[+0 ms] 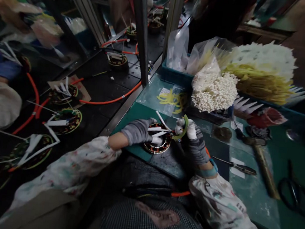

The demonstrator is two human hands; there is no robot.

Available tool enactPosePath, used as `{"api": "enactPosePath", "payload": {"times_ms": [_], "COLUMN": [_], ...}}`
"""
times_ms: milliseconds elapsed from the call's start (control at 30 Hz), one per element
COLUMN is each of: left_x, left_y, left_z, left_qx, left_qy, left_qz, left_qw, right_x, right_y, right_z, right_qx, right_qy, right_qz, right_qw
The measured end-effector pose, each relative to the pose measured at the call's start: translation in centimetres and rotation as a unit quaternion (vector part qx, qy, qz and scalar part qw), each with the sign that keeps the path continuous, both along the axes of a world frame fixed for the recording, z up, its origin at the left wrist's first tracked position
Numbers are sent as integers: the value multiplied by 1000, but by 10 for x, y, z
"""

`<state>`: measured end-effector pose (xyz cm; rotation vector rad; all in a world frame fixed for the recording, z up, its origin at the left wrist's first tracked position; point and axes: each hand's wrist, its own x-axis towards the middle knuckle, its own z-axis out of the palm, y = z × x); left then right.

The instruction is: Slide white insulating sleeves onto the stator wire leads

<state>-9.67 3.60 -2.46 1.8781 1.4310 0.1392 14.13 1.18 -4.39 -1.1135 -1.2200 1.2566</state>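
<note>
My left hand (139, 130), in a grey glove, grips the left rim of a round wound motor stator (156, 149) with a dark, copper-patterned ring. White sleeves (155, 129) stick out from the stator's top. Right of it, my right hand (193, 136), gloved with white-wrapped fingertips, pinches a curved yellow-green strip (185, 126) at the stator's edge. What else lies between those fingers is hidden. Several similar yellow strips (171, 98) lie on the green mat behind the stator.
A bundle of thin white sleeves (214, 93) and a blue bin (172, 74) of bagged parts stand behind. To the right lie a screwdriver (240, 167), a hammer (262, 161) and scissors (296, 193). On the left, stators (67, 120) with orange cables line a dark conveyor, near a co-worker's blue-gloved hand (4, 67).
</note>
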Motion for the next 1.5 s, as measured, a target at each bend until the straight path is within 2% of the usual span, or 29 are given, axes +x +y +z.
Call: {"api": "enactPosePath", "payload": {"times_ms": [67,133,167,233,300,367,400,433,500,600,667,900,1000,1067,1200,1267,1400,1500], "left_x": [2,-2,-5,-9,-10,-9,-7,-6,-4,-3,-5,-7,-9,-12,-21,-25,-20,-6], "left_y": [13,21,22,17,6,-10,-19,-28,-45,-62,-66,-66,-70,-73,-80,-83,-90,-97], "left_z": [1,-4,-9,-19,-27,-33,-35,-36,-38,-39,-40,-49,-53,-55,-57,-58,-56,-52], "left_qx": [-15,-34,-47,-73,-87,-82,-66,-39,47,180,217,226,231,238,259,269,281,301], "left_qy": [19,-33,-79,-180,-258,-314,-337,-354,-369,-349,-338,-342,-347,-353,-338,-310,-266,-231], "left_qz": [-10,13,34,92,151,199,220,234,240,206,187,179,172,139,14,-9,-4,-10], "left_qw": [1000,999,995,977,950,925,913,905,897,896,897,895,892,894,905,912,922,925], "right_x": [2,-1,-5,-17,-31,-42,-44,-46,-45,-43,-43,-50,-52,-54,-54,-48,-24,-11], "right_y": [-2,-8,-13,-24,-38,-53,-61,-69,-82,-94,-96,-96,-98,-98,-99,-101,-107,-104], "right_z": [6,11,12,10,6,0,-3,-5,-9,-13,-15,-19,-17,-16,-16,-16,-17,-21], "right_qx": [25,88,130,209,254,271,283,297,323,354,367,349,314,290,297,312,355,316], "right_qy": [-14,-79,-134,-288,-454,-559,-579,-584,-573,-552,-543,-543,-566,-577,-575,-564,-526,-539], "right_qz": [35,94,123,164,175,175,169,158,126,82,68,35,35,44,59,59,11,-41], "right_qw": [999,989,975,920,836,764,746,739,743,751,752,763,761,762,760,762,773,780]}}
